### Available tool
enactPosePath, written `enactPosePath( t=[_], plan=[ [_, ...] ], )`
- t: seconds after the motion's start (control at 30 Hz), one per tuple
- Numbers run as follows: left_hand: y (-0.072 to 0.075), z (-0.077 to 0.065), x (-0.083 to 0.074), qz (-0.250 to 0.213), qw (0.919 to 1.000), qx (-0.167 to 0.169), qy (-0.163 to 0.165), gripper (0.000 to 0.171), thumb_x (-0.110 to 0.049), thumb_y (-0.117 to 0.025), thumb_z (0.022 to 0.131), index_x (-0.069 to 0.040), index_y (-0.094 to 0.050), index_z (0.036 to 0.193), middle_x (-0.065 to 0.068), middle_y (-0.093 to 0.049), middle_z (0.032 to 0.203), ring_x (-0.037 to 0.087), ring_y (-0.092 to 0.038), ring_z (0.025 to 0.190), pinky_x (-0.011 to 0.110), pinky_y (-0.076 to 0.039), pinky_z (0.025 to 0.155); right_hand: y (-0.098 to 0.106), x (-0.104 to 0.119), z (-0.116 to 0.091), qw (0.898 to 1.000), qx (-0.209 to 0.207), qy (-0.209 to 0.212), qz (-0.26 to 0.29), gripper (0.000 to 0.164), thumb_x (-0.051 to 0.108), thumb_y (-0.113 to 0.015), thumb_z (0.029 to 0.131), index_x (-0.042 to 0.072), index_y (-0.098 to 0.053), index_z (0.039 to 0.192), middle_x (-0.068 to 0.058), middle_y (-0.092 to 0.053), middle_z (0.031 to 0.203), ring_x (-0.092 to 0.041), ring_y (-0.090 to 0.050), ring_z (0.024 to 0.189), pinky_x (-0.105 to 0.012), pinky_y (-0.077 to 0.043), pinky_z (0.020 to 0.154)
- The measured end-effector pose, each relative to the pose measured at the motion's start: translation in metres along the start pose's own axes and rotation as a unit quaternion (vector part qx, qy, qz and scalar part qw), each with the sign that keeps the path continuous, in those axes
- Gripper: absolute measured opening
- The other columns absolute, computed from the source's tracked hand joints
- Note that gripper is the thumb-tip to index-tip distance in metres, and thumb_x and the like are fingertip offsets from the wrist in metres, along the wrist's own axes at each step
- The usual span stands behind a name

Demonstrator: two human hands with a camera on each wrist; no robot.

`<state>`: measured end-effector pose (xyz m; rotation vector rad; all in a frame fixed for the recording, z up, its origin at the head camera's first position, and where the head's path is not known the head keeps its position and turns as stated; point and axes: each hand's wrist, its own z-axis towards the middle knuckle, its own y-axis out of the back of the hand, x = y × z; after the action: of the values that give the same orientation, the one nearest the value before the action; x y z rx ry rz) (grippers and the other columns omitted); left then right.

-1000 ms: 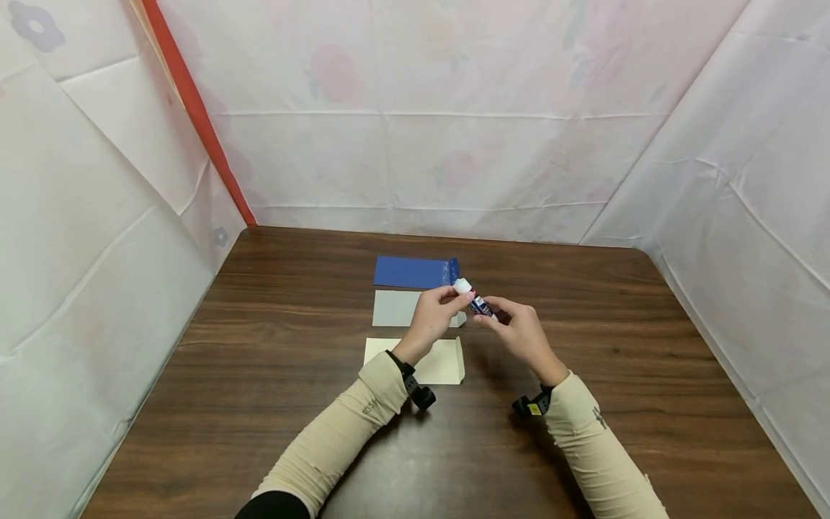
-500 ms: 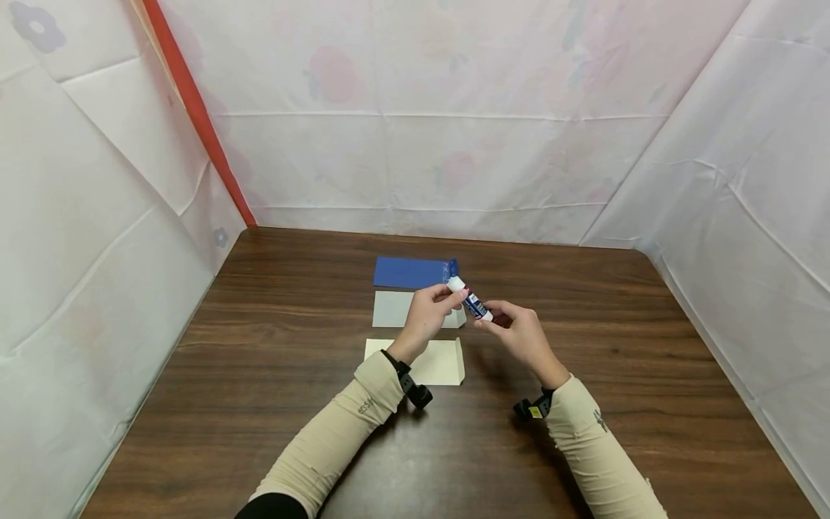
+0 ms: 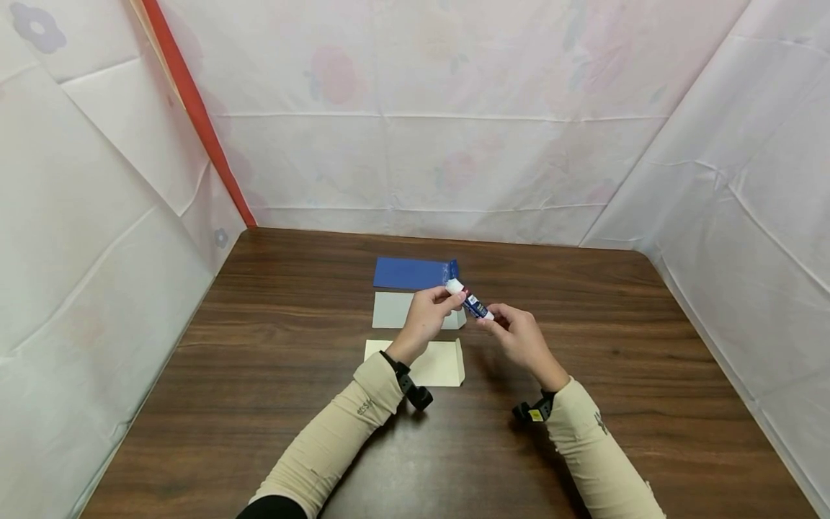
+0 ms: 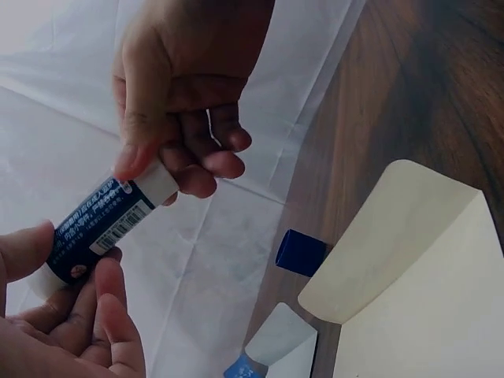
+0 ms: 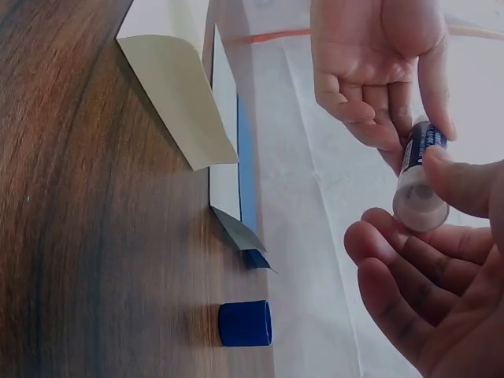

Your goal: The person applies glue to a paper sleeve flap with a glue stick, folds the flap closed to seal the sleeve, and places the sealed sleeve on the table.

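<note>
Both hands hold a glue stick (image 3: 476, 305) with a dark blue label, tilted above the grey envelope. My left hand (image 3: 424, 322) pinches its white upper end between thumb and fingers. At the lower white end, my right hand (image 3: 521, 337) grips with thumb and fingertips. In the right wrist view, my right thumb lies along the glue stick (image 5: 421, 185) near its round end. A loose blue cap (image 5: 245, 324) stands on the table, also visible in the left wrist view; my right hand hides it in the head view.
Three paper envelopes lie in a column on the wooden table (image 3: 292, 432): blue (image 3: 410, 272) at the back, grey (image 3: 391, 310) in the middle, cream (image 3: 444, 364) in front. Whitish smears mark the blue one's right flap. Pale cloth walls (image 3: 415, 158) surround the table.
The glue stick and my left hand have shifted slightly left, showing more of the stick's lower white end. My right hand has moved a little; both keep their hold.
</note>
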<state>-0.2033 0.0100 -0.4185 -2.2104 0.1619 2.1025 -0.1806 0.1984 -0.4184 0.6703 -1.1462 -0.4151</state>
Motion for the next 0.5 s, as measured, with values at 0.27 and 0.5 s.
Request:
enactPosePath(
  t=[0.27, 0.5],
  plan=[
    [0.0012, 0.0002, -0.0020, 0.003, 1.0000, -0.001, 0.002, 0.030, -0.026, -0.065, 0.095, -0.002, -0.071, 0.112, 0.019, -0.071, 0.096, 0.040, -0.060, 0.102, 0.053, -0.047, 0.095, 0.0005, 0.0015, -0.0005, 0.995, 0.054, -0.027, 0.074, 0.026, 0.016, -0.049, 0.103, -0.005, -0.063, 0.101, -0.018, -0.065, 0.082, -0.025, -0.061, 0.072, -0.036, -0.055, 0.064],
    [0.0035, 0.0005, 0.0001, -0.008, 0.9998, -0.016, -0.007, 0.030, -0.027, -0.066, 0.094, -0.004, -0.072, 0.111, 0.013, -0.072, 0.092, 0.016, -0.064, 0.084, 0.053, -0.047, 0.094, -0.0016, -0.0028, 0.0000, 0.996, 0.021, -0.028, 0.086, 0.024, 0.020, -0.058, 0.099, -0.001, -0.066, 0.106, -0.020, -0.068, 0.085, -0.025, -0.063, 0.072, -0.029, -0.054, 0.063]
  ],
)
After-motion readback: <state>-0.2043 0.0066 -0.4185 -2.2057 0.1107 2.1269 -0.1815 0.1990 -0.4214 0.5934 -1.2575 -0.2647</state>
